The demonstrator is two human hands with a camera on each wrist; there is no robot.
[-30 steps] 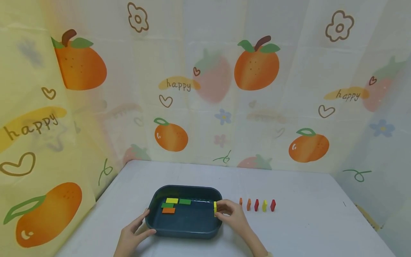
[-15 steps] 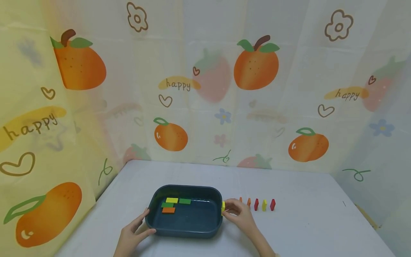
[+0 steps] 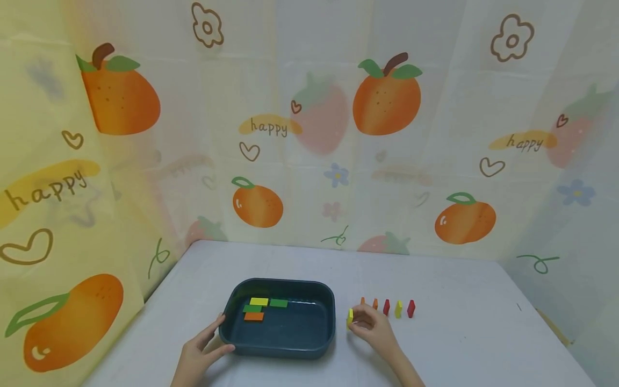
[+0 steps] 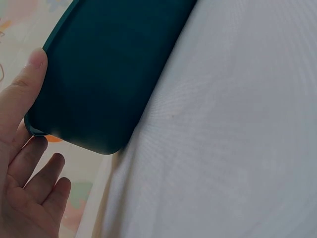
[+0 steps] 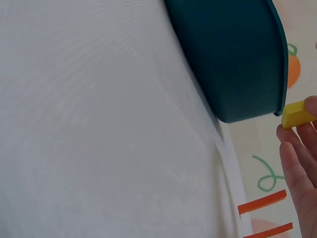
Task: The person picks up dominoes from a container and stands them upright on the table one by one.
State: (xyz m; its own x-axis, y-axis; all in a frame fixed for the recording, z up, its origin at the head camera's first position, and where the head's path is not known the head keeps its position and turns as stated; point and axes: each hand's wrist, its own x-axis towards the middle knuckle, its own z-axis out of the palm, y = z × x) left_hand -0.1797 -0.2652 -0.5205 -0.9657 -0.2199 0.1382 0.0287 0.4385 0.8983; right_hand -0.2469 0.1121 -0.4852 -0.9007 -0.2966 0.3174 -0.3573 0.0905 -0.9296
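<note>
A dark teal tray (image 3: 278, 350) stands on the white table, its left end held by my left hand (image 3: 200, 346), thumb at the near corner and fingers along the rim. Lying flat inside are a yellow domino (image 3: 258, 302), an orange domino (image 3: 253, 317) and two green dominoes (image 3: 278, 303). Just right of the tray, my right hand (image 3: 374, 328) pinches another yellow domino (image 3: 350, 318) upright between thumb and fingertips. In the right wrist view this pinched domino (image 5: 296, 114) shows close to the tray's rim, apart from it in the head view.
Behind and right of my right hand, several dominoes stand on edge in a row: two orange (image 3: 375, 303), a red domino (image 3: 386, 307), a yellow one and a red domino (image 3: 411, 309) at the end. A fruit-printed curtain (image 3: 309, 204) hangs behind the table (image 3: 464, 333).
My right hand has carried the yellow domino rightward, from over the tray's right end to outside it, nearer the standing row. The left hand and tray have stayed put.
</note>
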